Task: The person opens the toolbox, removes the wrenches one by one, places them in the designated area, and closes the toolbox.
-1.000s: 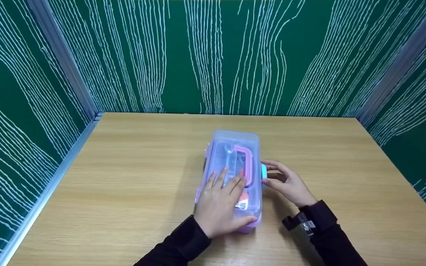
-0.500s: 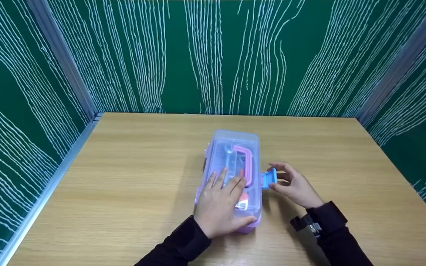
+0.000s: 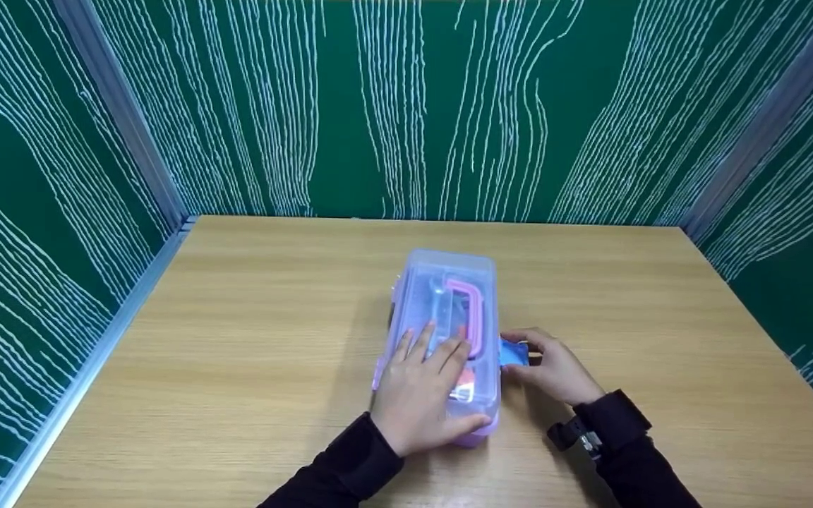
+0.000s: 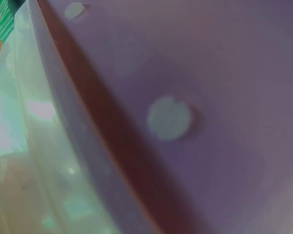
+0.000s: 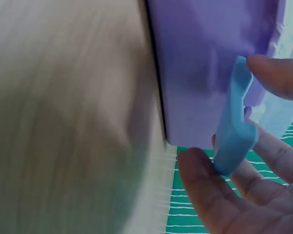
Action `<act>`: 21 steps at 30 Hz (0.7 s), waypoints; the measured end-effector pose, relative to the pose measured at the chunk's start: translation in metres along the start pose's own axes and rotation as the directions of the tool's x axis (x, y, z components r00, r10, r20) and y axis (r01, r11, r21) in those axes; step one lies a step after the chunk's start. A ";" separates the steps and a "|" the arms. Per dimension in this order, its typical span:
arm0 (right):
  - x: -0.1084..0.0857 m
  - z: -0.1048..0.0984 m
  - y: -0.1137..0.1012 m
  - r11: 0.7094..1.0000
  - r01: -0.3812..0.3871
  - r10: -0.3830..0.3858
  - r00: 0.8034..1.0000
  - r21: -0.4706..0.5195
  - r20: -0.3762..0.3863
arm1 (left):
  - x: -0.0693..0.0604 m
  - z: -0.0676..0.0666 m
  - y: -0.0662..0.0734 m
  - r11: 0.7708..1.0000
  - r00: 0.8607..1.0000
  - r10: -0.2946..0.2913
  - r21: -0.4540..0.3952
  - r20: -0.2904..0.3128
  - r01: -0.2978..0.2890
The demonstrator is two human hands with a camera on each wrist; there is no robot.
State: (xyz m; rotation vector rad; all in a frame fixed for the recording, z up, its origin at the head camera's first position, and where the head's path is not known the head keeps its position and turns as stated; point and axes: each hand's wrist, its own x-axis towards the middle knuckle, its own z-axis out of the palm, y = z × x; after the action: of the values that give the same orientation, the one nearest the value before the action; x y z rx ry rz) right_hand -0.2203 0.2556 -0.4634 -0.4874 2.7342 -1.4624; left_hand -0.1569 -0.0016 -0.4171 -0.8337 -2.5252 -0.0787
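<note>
A purple box with a clear lid [image 3: 449, 264] lies lengthwise on the table, a pink handle [image 3: 475, 317] on its top. My left hand [image 3: 420, 402] rests flat on the lid, fingers spread and straight. On the box's right side a blue latch [image 3: 514, 354] sticks outward, and my right hand [image 3: 555, 367] holds it between thumb and fingers. The right wrist view shows the latch [image 5: 236, 122] standing away from the purple wall [image 5: 195, 73], thumb at one end and fingers at the other. Some coloured items show dimly through the lid. The left wrist view shows only the box close up.
The wooden table [image 3: 272, 296] extends around the box on all sides. Green panels with white wavy lines [image 3: 378, 106] stand behind it and at both sides, joined by grey posts [image 3: 121, 106].
The blue latch has swung outward from the box's side, and its face now tilts lower. My right hand moved out with it, then slightly back toward the box. The left hand has stayed put.
</note>
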 end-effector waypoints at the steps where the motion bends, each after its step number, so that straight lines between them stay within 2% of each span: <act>1: 0.000 0.001 0.001 1.000 0.004 -0.004 1.000 -0.005 0.003 | 0.000 0.000 0.000 1.000 1.000 -0.001 0.002 -0.002 0.001; 10: 0.002 0.009 -0.003 0.999 -0.018 0.018 1.000 -0.032 0.017 | 0.000 0.001 0.001 1.000 1.000 -0.010 0.004 0.011 0.010; 21: 0.004 0.016 -0.005 0.989 -0.104 0.099 0.994 0.110 0.044 | -0.001 0.000 -0.001 1.000 1.000 -0.011 0.015 0.022 0.011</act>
State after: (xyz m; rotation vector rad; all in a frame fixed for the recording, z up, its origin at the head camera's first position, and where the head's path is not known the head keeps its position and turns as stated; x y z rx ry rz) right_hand -0.2203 0.2392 -0.4679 -0.3632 2.5883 -1.5535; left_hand -0.1570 -0.0024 -0.4177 -0.8195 -2.5484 -0.0541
